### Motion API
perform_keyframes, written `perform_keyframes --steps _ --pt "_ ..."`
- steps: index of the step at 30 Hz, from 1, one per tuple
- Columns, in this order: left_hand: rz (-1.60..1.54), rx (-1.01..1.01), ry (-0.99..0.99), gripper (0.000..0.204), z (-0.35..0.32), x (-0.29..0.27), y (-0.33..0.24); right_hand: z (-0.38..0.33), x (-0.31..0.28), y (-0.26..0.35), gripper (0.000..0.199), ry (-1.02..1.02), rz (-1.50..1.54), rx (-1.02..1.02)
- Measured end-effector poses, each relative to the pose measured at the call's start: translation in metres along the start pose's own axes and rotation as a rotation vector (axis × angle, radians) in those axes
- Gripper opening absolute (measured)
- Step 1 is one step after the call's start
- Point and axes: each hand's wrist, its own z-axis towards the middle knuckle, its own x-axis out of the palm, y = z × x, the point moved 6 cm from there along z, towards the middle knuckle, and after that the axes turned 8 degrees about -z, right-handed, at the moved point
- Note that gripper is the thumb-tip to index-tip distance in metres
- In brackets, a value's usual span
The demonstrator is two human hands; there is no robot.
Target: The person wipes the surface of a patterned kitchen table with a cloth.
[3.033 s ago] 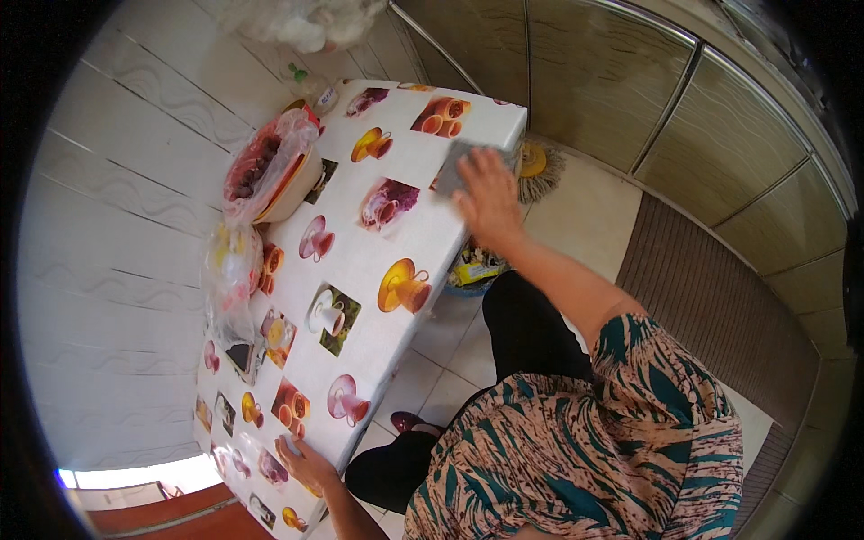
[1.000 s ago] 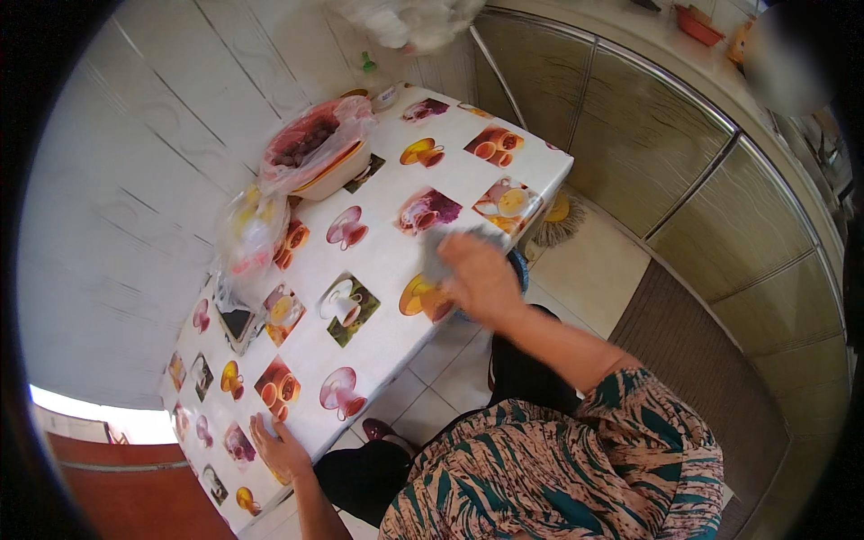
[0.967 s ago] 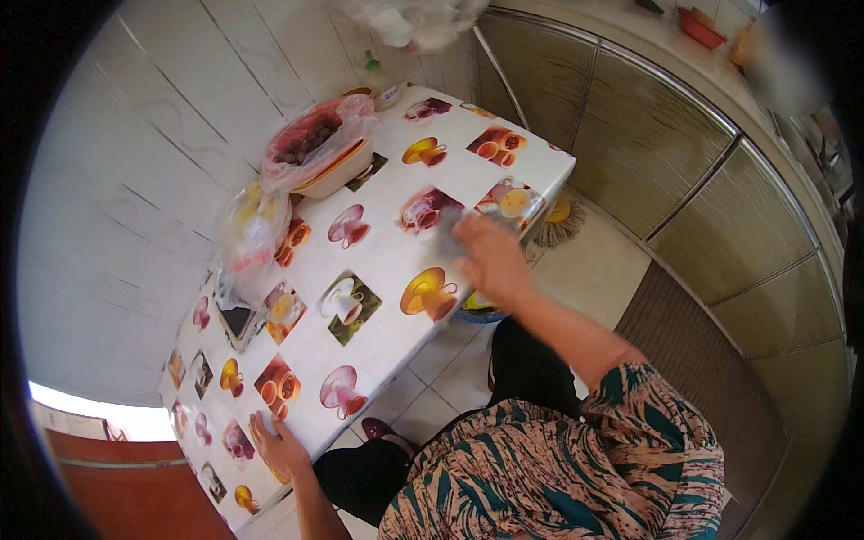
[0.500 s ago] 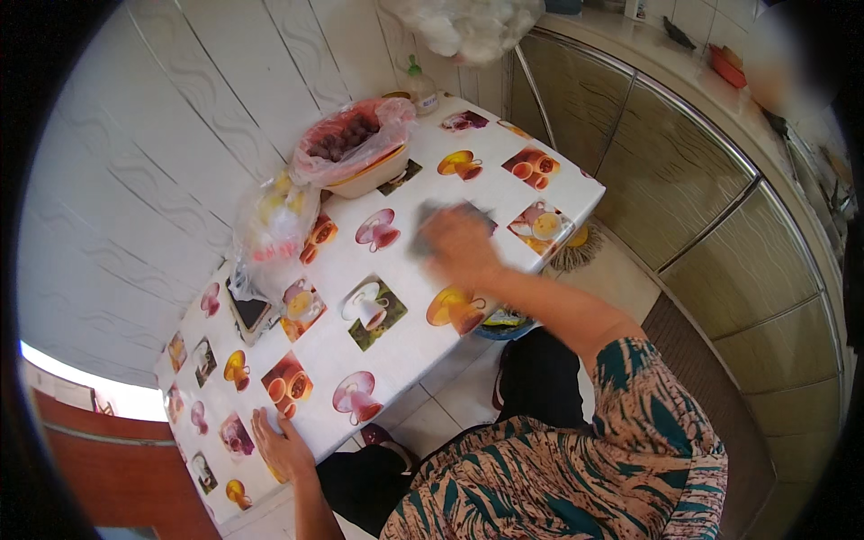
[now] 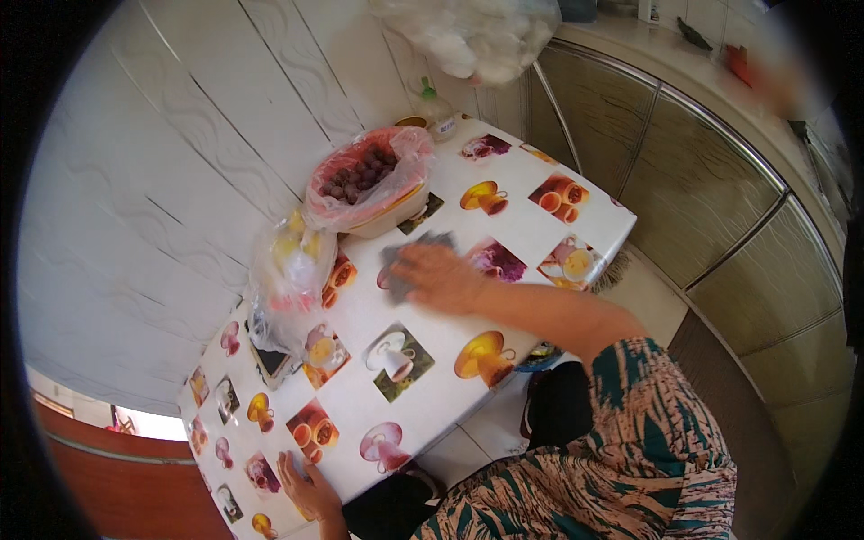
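Note:
My right hand [image 5: 438, 276] presses a grey cloth [image 5: 397, 285] onto the printed tablecloth [image 5: 360, 313], its fingers spread over the cloth and slightly blurred. The cloth lies in front of a basin and partly covers a pink cup print. At the near left edge of the table, my left hand [image 5: 309, 490] lies with fingers stretched out on the tablecloth, holding nothing.
Along the wall stand a plastic-lined basin [image 5: 396, 214] of dark grapes [image 5: 364, 175], a clear bag [image 5: 292, 270] with yellow and pink contents, a dark-screened device [image 5: 270, 360] and a green-topped bottle [image 5: 438, 112]. A filled bag [image 5: 477, 40] hangs above. Cabinets [image 5: 720, 189] curve around the right.
My right hand has swept the grey cloth leftward across the table toward the basin. My left hand stays at the table edge. The whole view has shifted slightly.

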Motion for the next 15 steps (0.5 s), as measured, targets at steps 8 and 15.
perform_keyframes --steps 8,15 --pt "0.078 0.004 0.063 0.045 -0.001 0.006 -0.001 0.006 -0.011 -0.147 0.058 -0.025 -0.178 0.357" --pt "0.025 -0.001 0.088 0.053 0.005 -0.001 -0.027 0.058 0.008 -0.18 0.057 0.008 -0.231 0.292"
